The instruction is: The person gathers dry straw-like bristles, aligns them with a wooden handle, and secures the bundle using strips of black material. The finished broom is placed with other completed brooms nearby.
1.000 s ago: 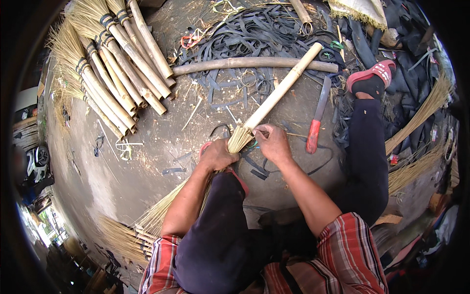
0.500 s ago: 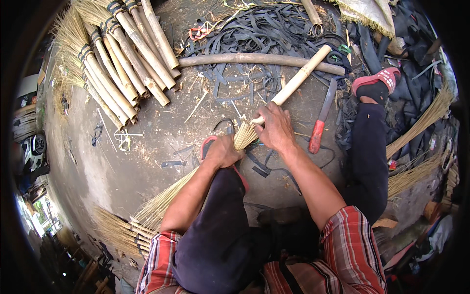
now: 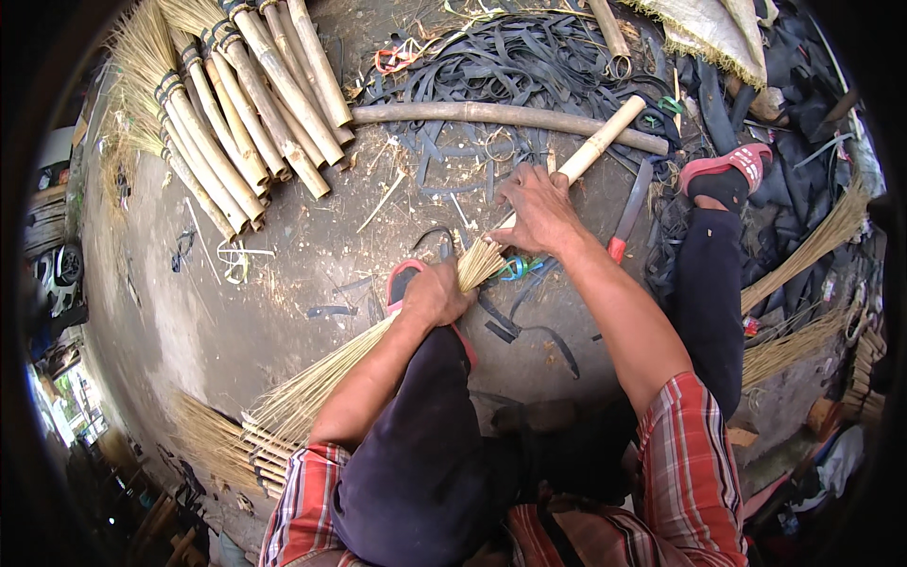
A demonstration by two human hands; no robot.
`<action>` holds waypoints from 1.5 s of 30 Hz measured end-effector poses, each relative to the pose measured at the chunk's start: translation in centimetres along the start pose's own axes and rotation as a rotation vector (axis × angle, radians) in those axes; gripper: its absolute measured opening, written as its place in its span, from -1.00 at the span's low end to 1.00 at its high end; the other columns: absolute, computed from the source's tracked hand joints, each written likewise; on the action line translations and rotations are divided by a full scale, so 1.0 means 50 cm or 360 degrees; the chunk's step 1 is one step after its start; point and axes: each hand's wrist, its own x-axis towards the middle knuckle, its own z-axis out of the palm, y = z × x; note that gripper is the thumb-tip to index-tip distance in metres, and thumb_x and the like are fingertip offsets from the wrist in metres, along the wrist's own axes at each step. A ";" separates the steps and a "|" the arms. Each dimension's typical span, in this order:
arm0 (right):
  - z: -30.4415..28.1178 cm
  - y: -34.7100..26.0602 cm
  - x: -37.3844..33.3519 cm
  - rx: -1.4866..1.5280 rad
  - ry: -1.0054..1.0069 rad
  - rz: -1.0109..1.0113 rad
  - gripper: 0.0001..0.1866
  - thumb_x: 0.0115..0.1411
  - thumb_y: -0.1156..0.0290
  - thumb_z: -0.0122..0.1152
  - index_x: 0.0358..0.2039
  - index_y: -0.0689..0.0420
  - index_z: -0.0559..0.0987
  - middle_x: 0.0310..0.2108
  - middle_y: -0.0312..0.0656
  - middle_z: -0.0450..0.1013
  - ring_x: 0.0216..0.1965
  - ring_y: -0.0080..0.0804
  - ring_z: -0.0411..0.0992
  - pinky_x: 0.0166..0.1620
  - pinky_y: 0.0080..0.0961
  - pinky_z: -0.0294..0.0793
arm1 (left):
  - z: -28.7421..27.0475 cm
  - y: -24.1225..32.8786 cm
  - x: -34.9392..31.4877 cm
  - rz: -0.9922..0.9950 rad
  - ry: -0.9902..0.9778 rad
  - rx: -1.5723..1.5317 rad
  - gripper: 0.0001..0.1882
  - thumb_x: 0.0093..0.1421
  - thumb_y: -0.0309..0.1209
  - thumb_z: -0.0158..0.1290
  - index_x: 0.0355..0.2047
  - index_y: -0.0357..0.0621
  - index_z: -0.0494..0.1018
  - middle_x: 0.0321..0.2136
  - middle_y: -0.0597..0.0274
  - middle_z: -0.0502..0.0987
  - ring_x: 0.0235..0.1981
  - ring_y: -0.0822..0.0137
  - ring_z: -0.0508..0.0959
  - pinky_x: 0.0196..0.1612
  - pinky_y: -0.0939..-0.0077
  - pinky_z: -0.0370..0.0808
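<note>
My left hand (image 3: 436, 293) is closed around a bundle of thin straw-coloured broom bristles (image 3: 326, 376), just below its blunt upper end. From that end a pale bamboo handle (image 3: 609, 134) slants up to the right, its lower tip at the bristles. Over the handle's lower part lies my right hand (image 3: 541, 210), fingers apart and loosely bent, not wrapped round it. A knife (image 3: 633, 203) rests on the ground beyond my right wrist; my forearm hides most of its red grip. By the bundle's end lies a blue-green strip (image 3: 518, 268).
Finished brooms with bamboo handles (image 3: 241, 109) are stacked at the far left. A heap of black rubber strips (image 3: 501, 66) lies behind a long bamboo pole (image 3: 472, 112). More bristle bundles (image 3: 213, 439) lie at the near left and at the right (image 3: 803, 248).
My right hand has loosened its hold on the handle's lower end and moved up and forward, fingers spreading. The forearm now covers the knife's grip. My left hand keeps its hold on the bundle.
</note>
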 end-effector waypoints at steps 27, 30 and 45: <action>-0.005 -0.043 -0.044 0.0912 -0.0714 0.0643 -0.67 0.33 0.21 0.25 -0.35 0.26 0.71 -0.55 -0.08 0.53 -0.45 -0.33 0.44 -0.22 -0.24 0.47 | 0.039 0.025 -0.039 0.0015 0.0338 -0.0077 -0.47 0.14 -0.16 0.36 -0.11 -0.34 0.42 -0.28 -0.29 0.65 -0.24 -0.25 0.69 -0.14 -0.06 0.63; -0.007 -0.054 -0.032 0.0729 -0.0562 0.0548 -0.70 0.26 0.24 0.29 -0.34 0.27 0.68 -0.40 0.04 0.60 -0.30 -0.06 0.56 -0.10 -0.14 0.54 | 0.033 0.025 -0.040 0.0049 0.0327 -0.0095 -0.40 0.19 -0.02 0.31 -0.11 -0.35 0.43 -0.35 -0.29 0.64 -0.28 -0.29 0.68 -0.19 -0.10 0.61; 0.079 -0.092 -0.094 -0.0700 -0.0011 -0.0810 -0.32 0.39 0.27 -0.01 0.51 0.01 0.21 0.56 -0.23 0.07 0.59 -0.30 -0.07 0.59 0.08 -0.27 | 0.008 0.002 -0.005 0.0019 -0.0090 -0.0017 -0.29 0.18 0.03 0.30 -0.06 -0.50 0.47 -0.28 -0.37 0.65 -0.17 -0.29 0.69 -0.07 -0.05 0.63</action>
